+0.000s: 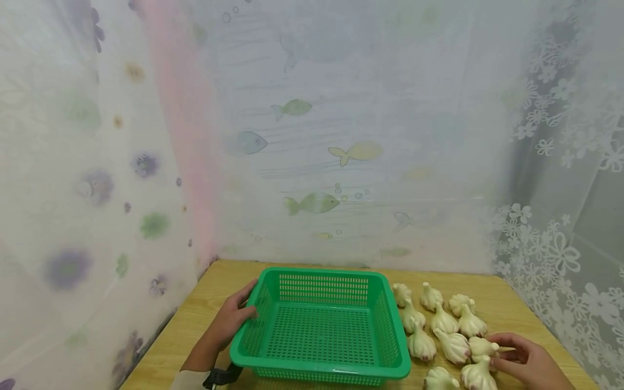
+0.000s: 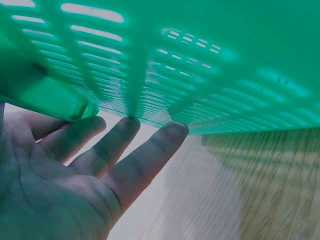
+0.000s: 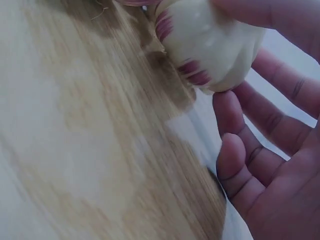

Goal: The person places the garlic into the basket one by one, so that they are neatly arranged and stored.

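Observation:
A green plastic basket (image 1: 319,365) with slotted walls stands on the table, with nothing in it. My left hand (image 1: 231,320) holds its left rim, the thumb over the inside. In the left wrist view, fingertips (image 2: 172,131) of that hand touch the slotted outer wall. To the right of the basket lie several garlic bulbs (image 1: 444,322), whitish with purple marks. At their right edge, my right hand (image 1: 528,360) pinches one garlic bulb (image 3: 207,42) between thumb and fingers. Part of that bulb is cut off by the right wrist view's upper edge.
The wooden table (image 1: 192,325) carries the basket and the bulbs. Behind it hangs a pale curtain (image 1: 365,227) printed with fish. A flowered curtain (image 1: 97,260) closes the left side, and a translucent one (image 1: 541,249) hangs on the right.

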The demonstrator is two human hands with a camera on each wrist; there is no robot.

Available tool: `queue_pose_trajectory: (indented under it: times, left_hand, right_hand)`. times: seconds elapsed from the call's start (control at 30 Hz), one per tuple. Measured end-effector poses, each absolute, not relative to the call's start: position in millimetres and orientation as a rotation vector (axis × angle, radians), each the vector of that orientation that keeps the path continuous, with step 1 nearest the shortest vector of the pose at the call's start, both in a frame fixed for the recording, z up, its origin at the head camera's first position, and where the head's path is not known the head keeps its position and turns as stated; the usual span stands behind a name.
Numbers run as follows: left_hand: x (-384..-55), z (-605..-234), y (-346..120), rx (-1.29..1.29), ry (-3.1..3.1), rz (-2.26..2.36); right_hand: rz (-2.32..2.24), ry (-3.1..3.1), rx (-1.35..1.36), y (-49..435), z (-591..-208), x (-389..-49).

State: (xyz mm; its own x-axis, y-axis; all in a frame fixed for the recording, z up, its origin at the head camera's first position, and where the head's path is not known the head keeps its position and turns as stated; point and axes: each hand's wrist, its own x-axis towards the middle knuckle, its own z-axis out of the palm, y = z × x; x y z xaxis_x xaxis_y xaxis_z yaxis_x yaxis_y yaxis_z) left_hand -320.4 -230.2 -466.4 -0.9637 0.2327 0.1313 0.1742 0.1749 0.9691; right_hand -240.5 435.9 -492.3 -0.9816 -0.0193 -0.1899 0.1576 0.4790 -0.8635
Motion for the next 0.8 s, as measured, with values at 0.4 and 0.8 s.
queue_pose_trajectory:
  times: [0.4, 0.8]
  left_hand:
    - [-320.2, -465.4, -231.4, 0.441, 2.362, 1.944]
    - [-322.2, -468.2, -231.9, 0.417, 2.374, 1.952]
  right_hand:
    - [-1.326, 2.779, 0.297, 426.3, -472.0, -237.7]
    - [-1.278, 2.914, 0.090, 419.5, -442.4, -239.9]
